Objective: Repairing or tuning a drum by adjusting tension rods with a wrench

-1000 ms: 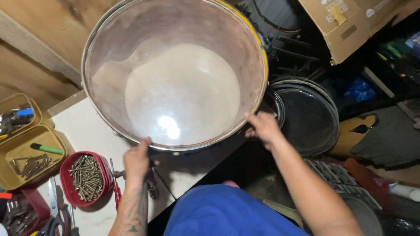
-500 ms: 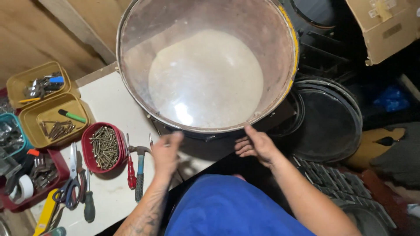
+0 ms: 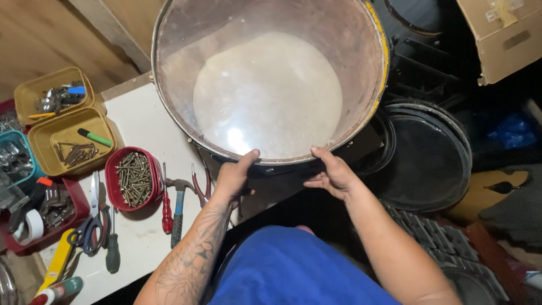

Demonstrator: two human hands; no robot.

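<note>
Far left there are two yellow trays (image 3: 34, 96) w/ small metal bits, and a green marker (image 3: 94, 137) lies in the nearer one. Near them sits a teal box (image 3: 17, 164) and a dark red tray (image 3: 51, 226) w/ a tape roll (image 3: 28, 226). Scissors w/ blue handles (image 3: 87, 229) lie just beside it, and a yellow tool (image 3: 56, 260) lies near the bottom edge.

Next comes a red tub (image 3: 116, 195) full of screws (image 3: 135, 178). Right of it lie a red screwdriver (image 3: 167, 217), a hammer (image 3: 178, 206) and pliers w/ red handles (image 3: 200, 189) – all flat on the white table (image 3: 135, 113).

The left hand (image 3: 234, 178) grips the near rim of the big round drum (image 3: 361, 51), thumb up over the edge, fingers curled under. The arm has tattoos. The drum stands at the table's right edge, in the middle of the view, open top up – pale skin at the bottom, brownish inside wall, yellow on the right outside.

The right hand (image 3: 333, 175) is on the near rim too, a bit to the right. Its fingers are bent and press on the rim; can't tell if they hook under it.

Right of the drum lie black round lids (image 3: 435, 164), stacked. Far right is a cardboard box (image 3: 502, 34). Near the bottom is the person's blue shirt (image 3: 299, 271).
</note>
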